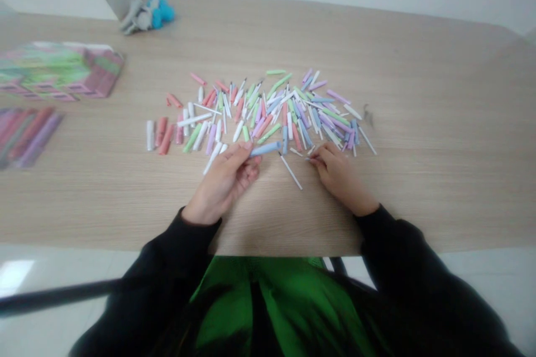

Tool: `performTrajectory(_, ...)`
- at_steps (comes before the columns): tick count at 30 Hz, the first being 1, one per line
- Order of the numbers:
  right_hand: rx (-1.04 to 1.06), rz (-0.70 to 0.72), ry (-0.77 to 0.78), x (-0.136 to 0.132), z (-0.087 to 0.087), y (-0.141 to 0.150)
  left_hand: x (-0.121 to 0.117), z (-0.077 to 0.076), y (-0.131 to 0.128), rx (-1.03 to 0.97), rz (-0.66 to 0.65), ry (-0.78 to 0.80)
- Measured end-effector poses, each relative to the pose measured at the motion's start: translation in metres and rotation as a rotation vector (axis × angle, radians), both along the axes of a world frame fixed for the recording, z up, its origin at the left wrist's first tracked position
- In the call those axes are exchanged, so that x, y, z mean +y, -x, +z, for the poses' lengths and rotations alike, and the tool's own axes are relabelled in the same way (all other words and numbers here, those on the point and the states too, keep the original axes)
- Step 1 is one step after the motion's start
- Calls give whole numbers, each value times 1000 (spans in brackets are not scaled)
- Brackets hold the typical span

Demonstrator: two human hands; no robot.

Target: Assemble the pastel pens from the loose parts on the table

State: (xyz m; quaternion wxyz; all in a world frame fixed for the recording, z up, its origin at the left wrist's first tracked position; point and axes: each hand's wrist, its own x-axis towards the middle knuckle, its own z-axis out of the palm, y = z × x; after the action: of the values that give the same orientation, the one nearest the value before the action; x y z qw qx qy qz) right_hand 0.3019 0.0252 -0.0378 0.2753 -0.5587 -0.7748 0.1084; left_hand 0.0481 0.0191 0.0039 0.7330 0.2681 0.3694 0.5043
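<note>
A heap of pastel pen parts (pixel 268 111), pink, green, blue, purple and white barrels, caps and thin refills, is spread over the middle of a wooden table (pixel 419 122). My left hand (pixel 224 181) grips a light blue pen barrel (pixel 265 149) that sticks out to the right of its fingers. My right hand (pixel 337 170) rests at the heap's near edge with its fingers pinched on a small thin part that I cannot make out. A white refill (pixel 290 172) lies on the table between the two hands.
A stack of pink and green printed boxes (pixel 58 70) sits at the far left, with a row of pink and purple pens (pixel 27 136) nearer the left edge. A grey and blue soft object (pixel 146 15) lies at the back. The table's near edge runs just below my wrists.
</note>
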Motion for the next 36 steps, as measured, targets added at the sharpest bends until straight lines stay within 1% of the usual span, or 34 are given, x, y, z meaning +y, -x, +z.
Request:
performTrajectory(2,106,-9,-5,-4,15,4,-1,-1,1,-86,-46,36)
performTrajectory(5,261,16,-34,-12,51,15,-2,-2,3,-137,-105,13)
performTrajectory(8,203,71,-138,-17,88,28,-2,-2,3,-134,-164,-42)
performTrajectory(9,160,98,-167,-18,97,31,-3,-2,3,-125,-179,-56)
performTrajectory(11,85,154,-199,-16,109,35,-4,-1,3,-105,-190,-75)
performTrajectory(13,32,203,-203,-14,113,37,-5,-1,2,-91,-188,-87)
performTrajectory(17,-31,269,-205,-11,114,37,-7,0,1,-53,-186,-85)
performTrajectory(22,-76,305,-210,-10,121,35,-7,2,-1,47,-162,-143)
performTrajectory(25,-106,309,-215,-9,126,34,-7,2,-2,53,-163,-157)
performTrajectory(29,-120,336,-206,-9,126,35,-8,1,-1,49,-182,-170)
performTrajectory(32,-128,366,-186,-8,124,37,-8,0,-1,104,-204,-200)
performTrajectory(34,-109,384,-164,-6,126,39,-9,0,-1,127,-225,-220)
performTrajectory(36,-52,382,-130,-4,129,40,-9,0,-1,99,-236,-223)
